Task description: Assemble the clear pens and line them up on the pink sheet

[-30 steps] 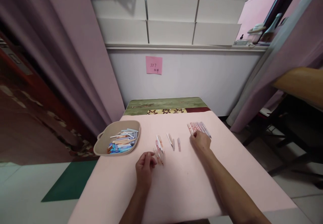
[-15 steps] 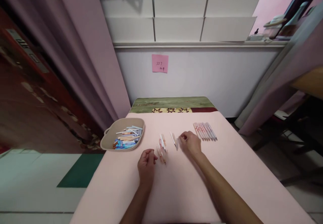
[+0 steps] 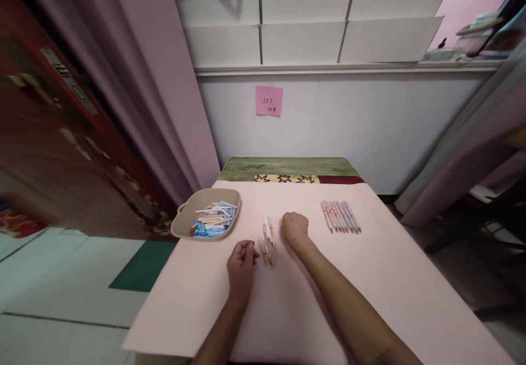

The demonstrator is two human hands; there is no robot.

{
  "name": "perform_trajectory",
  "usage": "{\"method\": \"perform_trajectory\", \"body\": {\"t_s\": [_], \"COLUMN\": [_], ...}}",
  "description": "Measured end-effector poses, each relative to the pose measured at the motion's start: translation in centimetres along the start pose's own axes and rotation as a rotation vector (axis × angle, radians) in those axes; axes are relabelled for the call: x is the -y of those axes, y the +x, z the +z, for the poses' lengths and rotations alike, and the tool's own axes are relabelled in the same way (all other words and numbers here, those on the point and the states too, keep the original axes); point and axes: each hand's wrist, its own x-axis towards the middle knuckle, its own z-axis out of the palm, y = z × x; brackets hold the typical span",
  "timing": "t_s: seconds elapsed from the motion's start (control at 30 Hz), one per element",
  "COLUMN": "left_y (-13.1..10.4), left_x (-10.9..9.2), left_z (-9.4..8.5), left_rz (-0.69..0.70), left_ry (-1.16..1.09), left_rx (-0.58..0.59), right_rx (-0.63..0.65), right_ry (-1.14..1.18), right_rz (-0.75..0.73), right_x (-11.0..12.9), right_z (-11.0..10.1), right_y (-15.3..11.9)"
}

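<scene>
A loose pile of pens (image 3: 268,240) lies on the pink table cover, mostly pale and clear. Just left of it my left hand (image 3: 243,255) has its fingers curled, and I cannot make out anything in them. My right hand (image 3: 295,227) is closed to the right of the pile, over the spot of a separate white pen; its fingertips are turned away and hidden. Further right, a neat row of pens (image 3: 340,216) lies side by side, pinkish at the left and greyish at the right.
A beige basket (image 3: 177,227) with many blue, orange and white pens stands at the table's left edge. The table's green patterned end (image 3: 287,165) meets the wall, where a pink note (image 3: 269,101) hangs. Curtains flank both sides.
My right hand has moved left, away from the row, and turned over the separate white pen, which is now hidden. The view has shifted slightly; my left hand has stayed beside the pile.
</scene>
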Motion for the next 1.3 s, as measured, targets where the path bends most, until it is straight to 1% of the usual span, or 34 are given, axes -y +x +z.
{"method": "perform_trajectory", "body": {"t_s": [0.1, 0.37, 0.67, 0.83, 0.97, 1.1, 1.2, 1.3], "left_y": [0.0, 0.0, 0.0, 0.0, 0.1, 0.0, -0.1, -0.3], "left_x": [0.1, 0.1, 0.0, 0.1, 0.1, 0.3, 0.3, 0.1], "left_z": [0.0, 0.1, 0.1, 0.0, 0.1, 0.1, 0.1, 0.1], "left_rz": [0.006, -0.008, -0.012, -0.011, -0.010, 0.001, 0.006, 0.035], "left_ry": [0.010, 0.016, 0.018, 0.016, 0.012, 0.015, 0.025, 0.074], "left_rx": [0.003, 0.005, 0.018, 0.023, 0.021, 0.035, 0.033, 0.023], "right_rx": [-0.057, -0.118, -0.089, -0.050, -0.032, -0.048, -0.068, -0.094], "right_ry": [-0.001, 0.008, 0.047, 0.105, 0.210, 0.377, 0.552, 0.792], "right_rz": [-0.032, -0.031, -0.047, -0.008, 0.025, 0.074, 0.093, 0.080], "right_x": [0.1, -0.4, -0.3, -0.3, -0.6, -0.4, -0.3, -1.3], "right_z": [0.0, 0.7, 0.9, 1.0, 1.2, 1.5, 1.6, 1.5], "right_y": [0.3, 1.3, 2.1, 2.8, 3.7, 4.3, 4.4, 3.9]}}
